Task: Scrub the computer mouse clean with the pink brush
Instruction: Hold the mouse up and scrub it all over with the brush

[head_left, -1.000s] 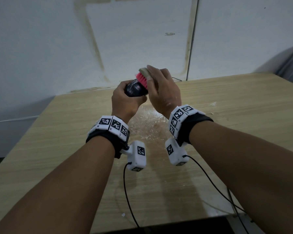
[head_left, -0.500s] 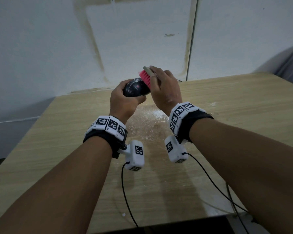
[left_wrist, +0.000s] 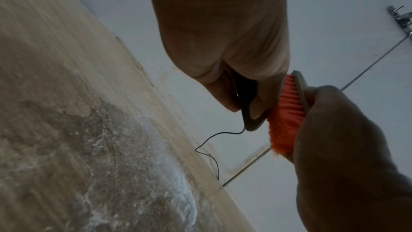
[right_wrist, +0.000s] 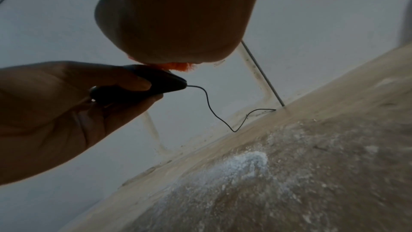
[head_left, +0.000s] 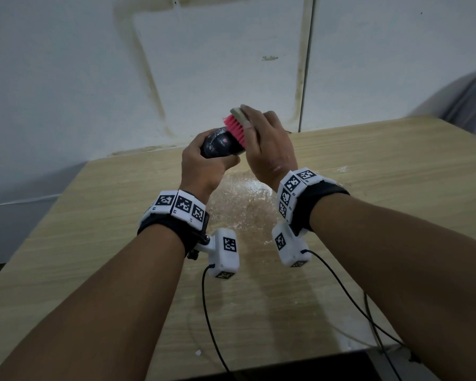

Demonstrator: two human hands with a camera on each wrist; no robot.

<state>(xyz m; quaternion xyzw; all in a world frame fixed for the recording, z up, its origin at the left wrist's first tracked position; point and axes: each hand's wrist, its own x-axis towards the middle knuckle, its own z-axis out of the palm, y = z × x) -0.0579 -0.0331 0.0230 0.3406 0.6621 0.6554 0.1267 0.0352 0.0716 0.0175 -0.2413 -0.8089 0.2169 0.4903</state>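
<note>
My left hand (head_left: 204,163) grips a black computer mouse (head_left: 220,144) and holds it up above the table. My right hand (head_left: 264,144) grips the pink brush (head_left: 235,130) by its pale back, with the pink bristles pressed against the right side of the mouse. In the left wrist view the mouse (left_wrist: 247,105) shows edge-on between my fingers, with the brush (left_wrist: 285,119) beside it. From the right wrist only a tuft of the brush (right_wrist: 178,66) shows above the mouse (right_wrist: 142,85). The thin mouse cable (right_wrist: 211,110) hangs down to the table's back edge.
The wooden table (head_left: 94,243) has a wet patch with white powder (head_left: 242,204) right under my hands. A white wall (head_left: 80,78) rises just behind the table. Black cables (head_left: 212,312) trail from the wrist cameras toward the front edge. Grey cloth (head_left: 470,100) lies at the far right.
The brush has slid up and back along the mouse, which I have turned so more of its top shows. Both hands stay in about the same place.
</note>
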